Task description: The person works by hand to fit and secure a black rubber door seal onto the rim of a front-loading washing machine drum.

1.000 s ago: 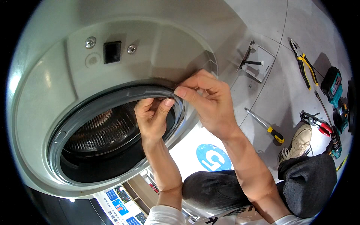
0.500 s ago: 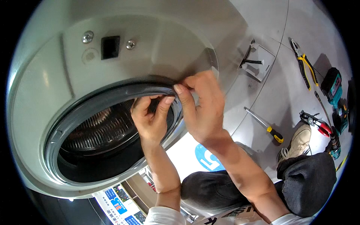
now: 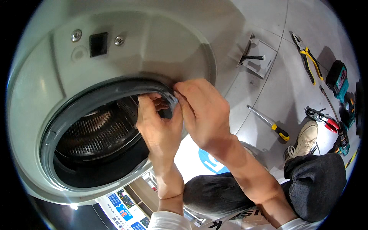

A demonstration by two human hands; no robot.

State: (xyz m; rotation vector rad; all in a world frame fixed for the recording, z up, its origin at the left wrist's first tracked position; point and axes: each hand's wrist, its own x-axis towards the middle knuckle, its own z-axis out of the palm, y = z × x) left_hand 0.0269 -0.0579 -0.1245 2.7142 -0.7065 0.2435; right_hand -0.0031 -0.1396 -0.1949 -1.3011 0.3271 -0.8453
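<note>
A dark grey rubber door gasket rings the round opening of a washing machine, whose metal drum shows inside. My left hand reaches into the opening and pinches the gasket's inner lip between thumb and fingers at the upper right. Right beside it, my right hand grips the gasket's outer edge, close to the front panel. The fingertips of my right hand are partly hidden behind the rubber and the hand itself. Above the opening, the panel has a square dark hole between two screws.
On the tiled floor at right lie a screwdriver, combination pliers, red-handled pliers and a teal power drill. A small white cover with a black hose lies nearer the machine. My shoe stands beside the tools.
Both hands have stayed at the gasket's upper right; the left has turned and its thumb now presses higher against the lip. The right hand has shifted slightly, fingers curled closer. The view has moved a little.
</note>
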